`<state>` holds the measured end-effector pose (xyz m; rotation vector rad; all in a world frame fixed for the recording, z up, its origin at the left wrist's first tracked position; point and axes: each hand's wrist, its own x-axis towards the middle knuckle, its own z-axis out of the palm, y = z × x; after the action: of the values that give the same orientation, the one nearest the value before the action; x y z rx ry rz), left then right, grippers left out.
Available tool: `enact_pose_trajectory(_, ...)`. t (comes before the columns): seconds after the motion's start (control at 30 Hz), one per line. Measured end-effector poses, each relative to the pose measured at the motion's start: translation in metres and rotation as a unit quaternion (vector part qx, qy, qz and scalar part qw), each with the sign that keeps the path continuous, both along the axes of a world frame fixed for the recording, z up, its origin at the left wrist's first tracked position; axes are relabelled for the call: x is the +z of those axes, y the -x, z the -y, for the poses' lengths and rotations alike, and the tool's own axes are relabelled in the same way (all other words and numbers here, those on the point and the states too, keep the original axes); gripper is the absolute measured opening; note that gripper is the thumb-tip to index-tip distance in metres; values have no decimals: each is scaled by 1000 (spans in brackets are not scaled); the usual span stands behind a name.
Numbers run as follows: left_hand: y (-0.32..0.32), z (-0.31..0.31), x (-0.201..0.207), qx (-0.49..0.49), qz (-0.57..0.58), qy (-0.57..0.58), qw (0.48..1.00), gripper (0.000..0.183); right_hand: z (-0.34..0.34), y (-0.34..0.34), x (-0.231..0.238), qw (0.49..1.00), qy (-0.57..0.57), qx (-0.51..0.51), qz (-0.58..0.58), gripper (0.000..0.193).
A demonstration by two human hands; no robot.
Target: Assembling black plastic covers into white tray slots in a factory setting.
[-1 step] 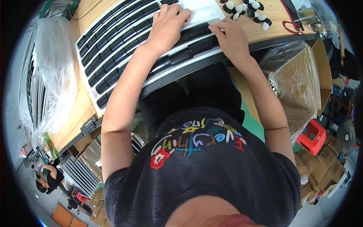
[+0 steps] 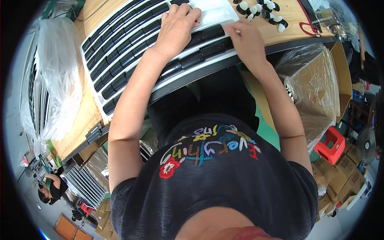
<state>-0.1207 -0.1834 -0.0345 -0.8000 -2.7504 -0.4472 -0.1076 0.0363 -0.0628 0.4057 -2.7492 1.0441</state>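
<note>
A white tray [image 2: 214, 15] lies slanted on the bench, with glossy black curved pieces [image 2: 124, 58] set in its long rows. My left hand [image 2: 176, 31] rests on the tray's middle, its fingers curled down over the black pieces; whatever lies under the fingertips is hidden. At the right end of a near row, my right hand [image 2: 248, 42] has its thumb and forefinger beside the end of a long black piece [image 2: 206, 35]. Motion blurs these fingers, so a hold cannot be made out. The upper right part of the tray shows bare white slots.
Several small black-and-white pieces [image 2: 262, 12] lie loose right of the tray, near red-handled scissors [image 2: 310, 29]. Clear plastic film [image 2: 60, 76] covers racked parts at the left. A plastic-lined carton [image 2: 316, 76] and a red stool [image 2: 331, 145] stand at the right.
My right hand has shifted slightly right and away from the end of the black piece. My left hand stays in place.
</note>
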Motion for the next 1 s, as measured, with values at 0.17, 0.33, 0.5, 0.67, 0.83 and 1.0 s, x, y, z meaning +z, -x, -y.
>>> enact_pose_trajectory(0.17,-14,-6,5,46,96,-407,907,17,-33,14,17,985,0,-165,-46,35)
enact_pose_trajectory(0.33,-47,-16,2,67,268,-607,745,23,-42,25,-7,986,-99,-128,-26,28)
enact_pose_trajectory(0.5,-67,-16,-6,52,339,-705,620,26,-37,11,15,995,37,-84,-41,21)
enact_pose_trajectory(0.67,-73,-10,-9,71,340,-703,620,27,-40,28,20,992,8,-117,-40,24)
enact_pose_trajectory(0.83,-73,-15,-10,81,344,-724,593,28,-30,56,1,987,-112,-87,-74,32)
enact_pose_trajectory(1.0,-73,-15,-9,68,332,-740,582,29,-18,39,21,985,-110,-31,-131,16)
